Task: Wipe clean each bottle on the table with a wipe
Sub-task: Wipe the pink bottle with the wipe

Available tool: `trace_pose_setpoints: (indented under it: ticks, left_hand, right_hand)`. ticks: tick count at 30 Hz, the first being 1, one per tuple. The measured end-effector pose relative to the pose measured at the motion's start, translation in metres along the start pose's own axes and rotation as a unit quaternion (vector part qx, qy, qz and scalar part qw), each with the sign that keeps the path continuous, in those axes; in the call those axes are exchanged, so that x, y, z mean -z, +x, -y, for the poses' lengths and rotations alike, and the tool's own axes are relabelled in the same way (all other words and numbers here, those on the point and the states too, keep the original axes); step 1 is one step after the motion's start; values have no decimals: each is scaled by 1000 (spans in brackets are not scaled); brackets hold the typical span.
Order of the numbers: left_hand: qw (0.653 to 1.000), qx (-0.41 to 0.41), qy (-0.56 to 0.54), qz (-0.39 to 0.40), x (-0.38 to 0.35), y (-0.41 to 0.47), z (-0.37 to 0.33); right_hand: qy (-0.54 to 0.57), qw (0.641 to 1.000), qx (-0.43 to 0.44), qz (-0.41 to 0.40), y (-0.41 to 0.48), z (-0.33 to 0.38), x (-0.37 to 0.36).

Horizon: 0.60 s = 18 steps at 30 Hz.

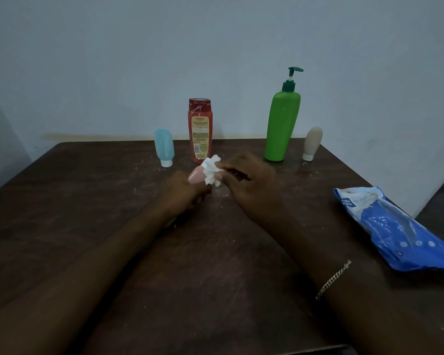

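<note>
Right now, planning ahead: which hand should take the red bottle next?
Probably left: the left hand, holding the pink bottle, lies just before the red bottle; the right hand pinches the wipe.

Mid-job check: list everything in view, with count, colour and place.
pink bottle: 1, pink, table centre, in left hand
wipe: 1, white, crumpled against pink bottle
blue squeeze bottle: 1, light blue, cap down, back left
red bottle: 1, red, back, beside blue one
green pump bottle: 1, green, back right
beige squeeze bottle: 1, beige, cap down, row's right end
wipes pack: 1, blue, right edge
table: 1, dark brown
bracelet: 1, gold-toned, right wrist
left hand: grips pink bottle
right hand: pinches wipe
</note>
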State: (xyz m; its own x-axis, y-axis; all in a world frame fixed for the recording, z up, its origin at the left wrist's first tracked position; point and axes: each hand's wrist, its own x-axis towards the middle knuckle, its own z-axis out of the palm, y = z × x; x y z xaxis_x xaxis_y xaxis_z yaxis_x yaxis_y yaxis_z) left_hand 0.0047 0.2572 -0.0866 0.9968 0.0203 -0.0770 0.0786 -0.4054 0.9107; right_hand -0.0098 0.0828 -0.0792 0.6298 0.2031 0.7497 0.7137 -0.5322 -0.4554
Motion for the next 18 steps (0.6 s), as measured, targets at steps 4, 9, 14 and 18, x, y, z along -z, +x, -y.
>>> trace_pose_setpoints:
  ticks: [4,9,14,18]
  left_hand:
    - [993,-27,-69,90,1,-10,-4]
    - [994,-53,-62,71,10,-11,-6]
    - [987,-115,109,37,17,-2,12]
    - [977,-139,152,54,17,-2,12]
  right_hand:
    - [-105,990,91,23,-2,-5,3]
    - [-75,997,-7,-2,-4,-10,9]
    - [80,989,-123,23,0,-6,15]
    - [34,995,-80,56,0,-8,11]
